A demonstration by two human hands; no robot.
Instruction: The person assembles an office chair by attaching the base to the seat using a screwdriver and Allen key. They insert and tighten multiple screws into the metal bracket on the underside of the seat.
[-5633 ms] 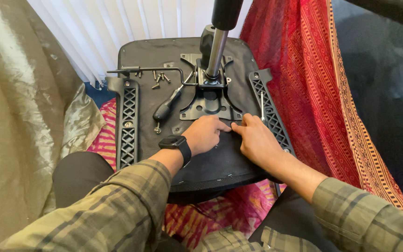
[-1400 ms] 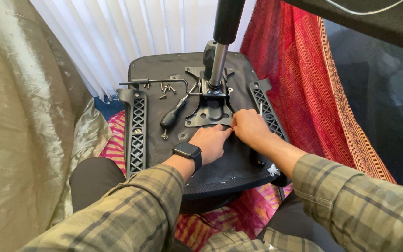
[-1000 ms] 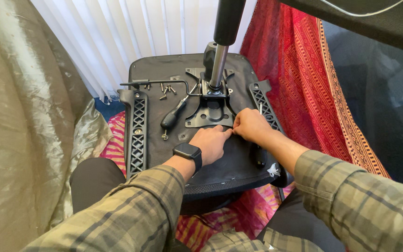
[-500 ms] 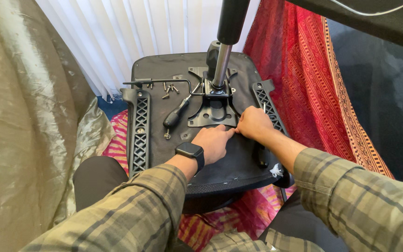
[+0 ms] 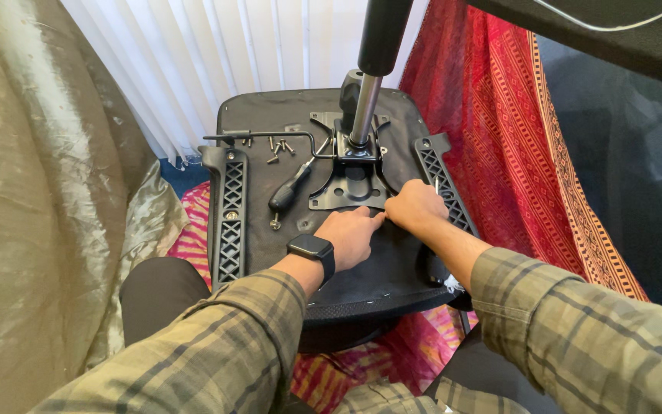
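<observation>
While pressed down on the upturned black chair seat [image 5: 362, 268], left hand [image 5: 352, 236] lies palm-down with fingers loosely curled, fingertips right at the front edge of the black metal mounting plate [image 5: 350, 188]. Black smartwatch [image 5: 312, 249] on that wrist, green plaid flannel sleeve [image 5: 216, 345] behind it. Right hand [image 5: 417, 207] sits just beside, knuckles up, fingers bent and pinched in toward the same plate edge; can't tell if anything small is actually gripped in there, hidden under the fingers. Thumbs of both hands nearly touching.

Plate itself bolted flat on the middle of the seat underside, with a silver and black gas lift cylinder [image 5: 368, 92] standing upright out of it and running off the top of the frame. Thin bent metal lever rod [image 5: 262, 136] sticking out leftward from the mechanism.

Just left of the plate, black-handled screwdriver [image 5: 293, 188] lying loose on the seat, tip pointing up toward the mechanism. Little scatter of loose screws [image 5: 276, 147] near the far edge, plus one lone bolt [image 5: 275, 224] below the screwdriver handle. No tray or cup for them, just sitting on the seat bottom.

Two black lattice-pattern armrest brackets, one along the left side [image 5: 231, 215] and one along the right [image 5: 444, 188].

Further out: shiny beige fabric [image 5: 32, 192] on the left, white vertical blinds [image 5: 239, 54] at the back, red patterned cloth [image 5: 515, 153] on the right.
</observation>
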